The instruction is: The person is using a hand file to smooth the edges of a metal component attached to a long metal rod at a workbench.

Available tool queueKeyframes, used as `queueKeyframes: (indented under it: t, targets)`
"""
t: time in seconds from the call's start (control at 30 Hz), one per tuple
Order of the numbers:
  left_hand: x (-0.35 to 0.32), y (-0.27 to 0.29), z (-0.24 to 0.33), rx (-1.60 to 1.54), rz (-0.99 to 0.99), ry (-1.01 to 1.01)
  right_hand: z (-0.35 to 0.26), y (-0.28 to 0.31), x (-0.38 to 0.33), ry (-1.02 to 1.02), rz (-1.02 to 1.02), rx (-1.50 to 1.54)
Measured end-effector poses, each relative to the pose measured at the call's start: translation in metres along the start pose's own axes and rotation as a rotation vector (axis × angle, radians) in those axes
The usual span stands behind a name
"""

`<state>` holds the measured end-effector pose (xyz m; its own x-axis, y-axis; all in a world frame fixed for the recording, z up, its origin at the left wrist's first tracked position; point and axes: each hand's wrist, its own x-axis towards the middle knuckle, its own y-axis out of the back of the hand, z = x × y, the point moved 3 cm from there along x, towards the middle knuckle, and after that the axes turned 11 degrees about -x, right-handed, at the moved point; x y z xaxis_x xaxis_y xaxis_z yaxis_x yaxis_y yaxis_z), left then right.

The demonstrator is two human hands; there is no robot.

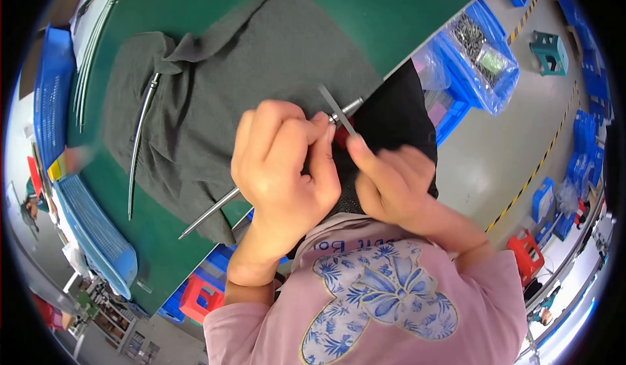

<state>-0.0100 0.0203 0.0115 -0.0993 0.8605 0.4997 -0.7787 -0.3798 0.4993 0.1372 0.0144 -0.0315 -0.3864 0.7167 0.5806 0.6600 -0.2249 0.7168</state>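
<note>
Lettering (342, 245) marks the shirt (417, 345). Near the surface's (391, 19) edge, the left hand (280, 159) grips a rod (210, 213), the right hand (398, 182) a strip (328, 97).

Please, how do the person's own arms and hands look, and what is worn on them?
The left hand and right hand are bare, without gloves; I see no watch or ring. Short, pale pink sleeves leave the forearms uncovered.

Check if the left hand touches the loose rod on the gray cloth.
Apart. Head view shows gray cloth between left hand and loose rod.
</note>
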Motion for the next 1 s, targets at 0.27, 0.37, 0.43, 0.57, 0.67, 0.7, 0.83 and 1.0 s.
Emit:
queueKeyframes:
  t: [0.27,0.37,0.43,0.57,0.67,0.7,0.83,1.0]
  targets:
    - [0.001,-0.002,-0.001,-0.004,-0.005,0.004,-0.002,0.008,-0.005,-0.005,-0.03,0.016]
    - [0.0,0.0,0.001,-0.002,0.0,0.024,-0.004,0.002,0.013,0.021,0.035,0.003]
    - [0.0,-0.002,-0.002,-0.026,-0.003,0.005,-0.002,0.006,-0.006,-0.001,0.02,-0.033]
    - [-0.002,0.004,-0.002,0.015,-0.013,0.008,0.012,0.035,-0.046,0.006,-0.12,0.087]
    - [-0.004,0.005,0.0,0.044,-0.024,0.034,0.012,0.04,-0.046,-0.03,-0.066,0.098]
    - [-0.004,0.005,0.001,0.046,-0.026,0.034,0.012,0.04,-0.042,-0.032,-0.065,0.101]
    - [-0.002,0.006,0.0,0.028,-0.046,0.089,0.009,0.035,-0.025,-0.066,-0.084,0.177]
    - [-0.002,0.007,-0.001,0.021,-0.056,0.043,0.007,0.037,-0.023,-0.098,-0.12,0.178]
